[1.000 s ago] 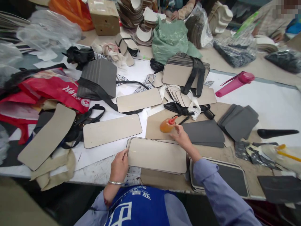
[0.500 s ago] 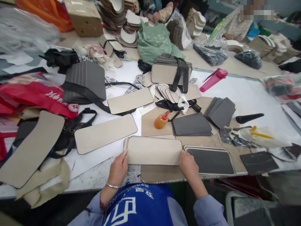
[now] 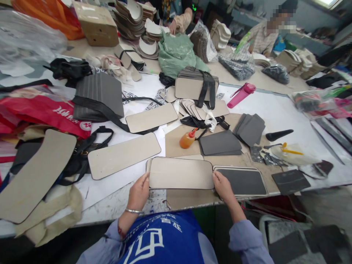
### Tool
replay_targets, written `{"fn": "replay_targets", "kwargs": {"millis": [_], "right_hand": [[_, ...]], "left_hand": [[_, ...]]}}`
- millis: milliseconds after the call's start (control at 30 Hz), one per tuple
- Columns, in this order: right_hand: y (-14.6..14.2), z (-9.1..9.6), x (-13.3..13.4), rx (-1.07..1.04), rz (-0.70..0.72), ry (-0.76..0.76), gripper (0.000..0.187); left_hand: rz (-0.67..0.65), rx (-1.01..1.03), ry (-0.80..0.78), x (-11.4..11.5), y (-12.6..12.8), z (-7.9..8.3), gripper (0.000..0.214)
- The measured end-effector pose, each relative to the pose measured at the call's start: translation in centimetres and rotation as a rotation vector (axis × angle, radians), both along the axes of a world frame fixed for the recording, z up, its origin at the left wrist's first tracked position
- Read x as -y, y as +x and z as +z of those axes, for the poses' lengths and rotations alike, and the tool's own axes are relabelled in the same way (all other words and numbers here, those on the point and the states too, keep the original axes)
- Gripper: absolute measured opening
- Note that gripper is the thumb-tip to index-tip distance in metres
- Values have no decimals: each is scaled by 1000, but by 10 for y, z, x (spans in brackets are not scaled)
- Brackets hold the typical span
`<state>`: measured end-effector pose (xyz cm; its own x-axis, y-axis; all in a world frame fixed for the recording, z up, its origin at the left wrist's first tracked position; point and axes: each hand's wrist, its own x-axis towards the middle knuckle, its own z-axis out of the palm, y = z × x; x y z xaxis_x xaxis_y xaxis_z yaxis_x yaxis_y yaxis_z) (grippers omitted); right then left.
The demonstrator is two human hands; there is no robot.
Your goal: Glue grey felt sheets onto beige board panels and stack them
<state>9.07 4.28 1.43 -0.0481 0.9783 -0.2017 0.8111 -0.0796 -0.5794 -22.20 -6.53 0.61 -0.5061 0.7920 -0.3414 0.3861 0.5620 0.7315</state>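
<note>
Between my two hands I hold a beige rectangular panel (image 3: 180,173) with rounded corners and a dark edge. My left hand (image 3: 139,191) pinches its left end, and my right hand (image 3: 222,184) grips the right end. Under and behind it, similar beige panels (image 3: 147,165) partly show. Just right of my right hand lies a panel with a dark grey face and beige border (image 3: 244,181). An orange glue-like squeeze bottle (image 3: 188,139) with a red tip stands behind the held panel. Dark grey sheets (image 3: 220,142) lie behind and to the right.
Another beige panel (image 3: 124,156) lies at left, near a red bag (image 3: 44,110). A strapped panel stack (image 3: 192,88), a pink bottle (image 3: 242,95) and a black-handled tool (image 3: 279,135) are farther back. A yellow stick (image 3: 293,151) rests on a pale bag. Other people work across the table.
The view has shifted a little, so the far right of the table sits further left. Both hands keep hold of the panel, which looks slightly tilted differently.
</note>
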Motion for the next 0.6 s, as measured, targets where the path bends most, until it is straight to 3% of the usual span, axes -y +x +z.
{"fn": "replay_targets", "kwargs": {"millis": [333, 500, 600], "right_hand": [[4, 4, -2, -292, 6, -96, 36], [1, 12, -4, -366, 12, -128, 35], [-2, 16, -8, -370, 23, -112, 33]], "left_hand": [[15, 36, 48, -1, -6, -9, 36], [-122, -117, 118, 2, -12, -10, 34], [-264, -296, 277, -9, -5, -1, 33]]}}
